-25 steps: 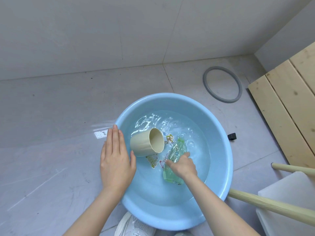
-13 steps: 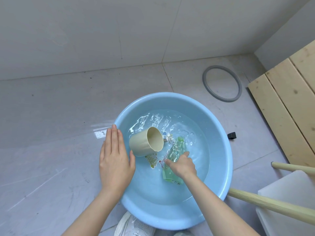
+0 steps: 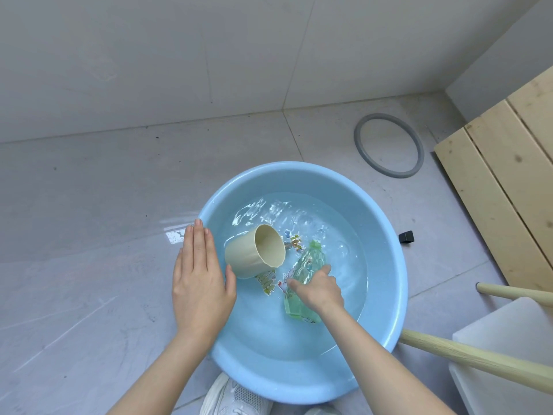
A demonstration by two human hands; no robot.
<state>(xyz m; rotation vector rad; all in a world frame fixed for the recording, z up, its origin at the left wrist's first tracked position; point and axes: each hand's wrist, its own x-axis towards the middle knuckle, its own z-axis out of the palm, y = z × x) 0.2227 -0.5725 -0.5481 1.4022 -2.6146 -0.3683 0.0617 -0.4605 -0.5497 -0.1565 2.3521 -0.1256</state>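
Green bottle (image 3: 306,265) lies on its side under the water (image 3: 347,274) in the blue basin (image 3: 386,235), its cap pointing away from the person and its base towards them. The right hand (image 3: 320,290) grips it around the middle, fingers and thumb curled over its body. Compared with a second ago, the bottle and this hand sit in almost the same spot. Only the ripples and glints on the water's far side have a different shape.

The left hand (image 3: 202,280) is flat, its fingers straight and pressed together. It lies over the basin's left rim with the thumb touching the side of the beige cup (image 3: 251,256). The cup lies tilted in the water just left of the bottle, its open mouth turned up and to the right. It has barely moved since the earlier frames, and the left hand holds the same pose.

Cartoon prints (image 3: 294,243) show through the water between cup and bottle. On the tiled floor (image 3: 89,220) a grey ring (image 3: 360,151) lies beyond the basin, and a small black block (image 3: 406,236) sits just beside its right rim. Wooden slats (image 3: 502,187) stand to the right, and a wooden pole (image 3: 478,359) reaches to the basin's near right side. A white shoe (image 3: 236,398) shows at the bottom edge.
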